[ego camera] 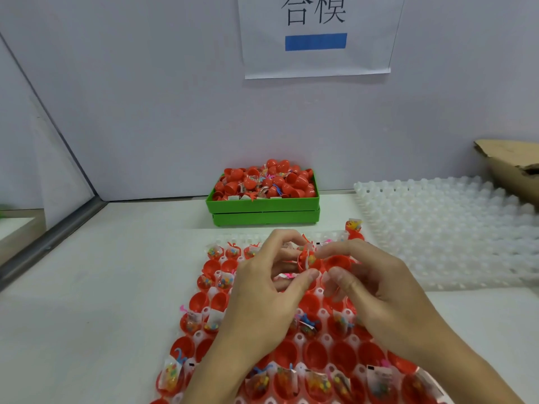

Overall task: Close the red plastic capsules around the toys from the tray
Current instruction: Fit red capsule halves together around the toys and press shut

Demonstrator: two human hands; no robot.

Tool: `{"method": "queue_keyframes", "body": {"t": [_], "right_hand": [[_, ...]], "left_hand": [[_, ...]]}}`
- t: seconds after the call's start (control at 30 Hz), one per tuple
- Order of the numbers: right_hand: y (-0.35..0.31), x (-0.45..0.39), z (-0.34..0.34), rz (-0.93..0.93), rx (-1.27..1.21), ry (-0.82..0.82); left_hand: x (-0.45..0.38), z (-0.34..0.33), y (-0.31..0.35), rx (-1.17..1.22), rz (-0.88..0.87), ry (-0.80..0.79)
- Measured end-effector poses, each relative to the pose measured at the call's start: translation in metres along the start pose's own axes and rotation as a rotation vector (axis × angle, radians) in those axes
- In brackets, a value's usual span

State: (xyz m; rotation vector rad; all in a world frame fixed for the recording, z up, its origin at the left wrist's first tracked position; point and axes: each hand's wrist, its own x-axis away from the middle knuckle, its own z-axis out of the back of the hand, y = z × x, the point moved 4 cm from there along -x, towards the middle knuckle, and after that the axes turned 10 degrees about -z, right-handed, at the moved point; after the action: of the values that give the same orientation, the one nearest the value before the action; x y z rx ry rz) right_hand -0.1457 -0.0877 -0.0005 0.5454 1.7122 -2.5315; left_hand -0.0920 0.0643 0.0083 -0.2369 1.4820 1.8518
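Closest to me, the white tray (217,293) on the worktop (102,287) is packed with red capsule halves (313,355), many holding small bagged toys (172,374). Just above it the left hand (262,298) has its grip pinched on an open red capsule (310,259), while the right hand (376,284) grasps the hinged other half (338,262). Farther back sit a green bin (262,204) heaped with capsules, a stack of empty trays (446,228), and a paper sign (316,36) on the wall.

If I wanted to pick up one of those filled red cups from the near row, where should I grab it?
Pinch the filled red cup by its round rim, coming from straight above: its body sits sunk in the white tray, and neighbouring cups crowd its sides.
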Motion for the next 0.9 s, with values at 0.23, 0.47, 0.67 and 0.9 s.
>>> {"method": "queue_keyframes", "body": {"t": [0.23, 0.47, 0.67, 0.9], "right_hand": [[-0.0006, -0.0005, 0.0011, -0.008, 0.002, 0.020], [-0.0026, -0.0002, 0.0010, 0.017, 0.007, 0.001], [-0.0017, 0.0001, 0.0006, 0.033, 0.068, -0.001], [-0.0017, 0.0000, 0.0004, 0.020, 0.055, 0.007]], "left_hand": [[0.0006, -0.0011, 0.0010, 0.017, -0.002, -0.026], [0.0004, -0.0028, 0.0009, 0.014, -0.001, -0.041], [0.0009, 0.0000, -0.0021, 0.019, 0.051, 0.020], [0.0014, 0.0014, -0.0047, 0.059, 0.076, 0.005]]}}
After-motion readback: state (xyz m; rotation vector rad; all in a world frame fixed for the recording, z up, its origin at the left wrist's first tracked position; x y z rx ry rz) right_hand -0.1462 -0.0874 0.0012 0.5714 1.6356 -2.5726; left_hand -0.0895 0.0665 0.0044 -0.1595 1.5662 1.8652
